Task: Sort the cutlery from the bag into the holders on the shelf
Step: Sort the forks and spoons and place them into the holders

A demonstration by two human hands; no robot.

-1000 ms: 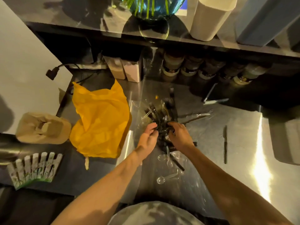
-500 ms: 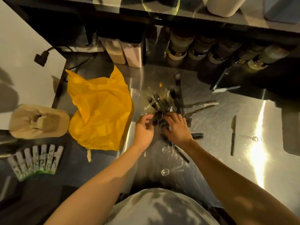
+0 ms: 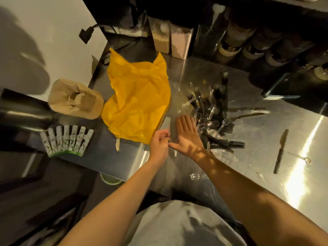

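A pile of black forks and clear plastic spoons (image 3: pixel 213 118) lies on the steel counter (image 3: pixel 252 174). The empty yellow bag (image 3: pixel 138 103) lies crumpled to its left. My right hand (image 3: pixel 186 135) lies flat with straight fingers at the pile's left edge. My left hand (image 3: pixel 159 144) is just beside it, fingers curled and pinching thin clear cutlery that is hard to make out. A black knife (image 3: pixel 281 150) and a clear spoon (image 3: pixel 301 158) lie apart at the right. Tall containers (image 3: pixel 179 43) and jars (image 3: pixel 229 48) stand under the dark shelf.
A brown paper bag (image 3: pixel 76 98) and a small white picket-fence piece (image 3: pixel 67 141) sit at the left. Loose cutlery (image 3: pixel 252 110) lies right of the pile, and a clear spoon (image 3: pixel 195 176) lies near the front edge. A black plug and cable (image 3: pixel 87 33) hang at the back left.
Both hands drew back from the middle of the pile to its left edge. My right hand flattened out, my left hand curled around thin clear pieces. The view tilted down and left.
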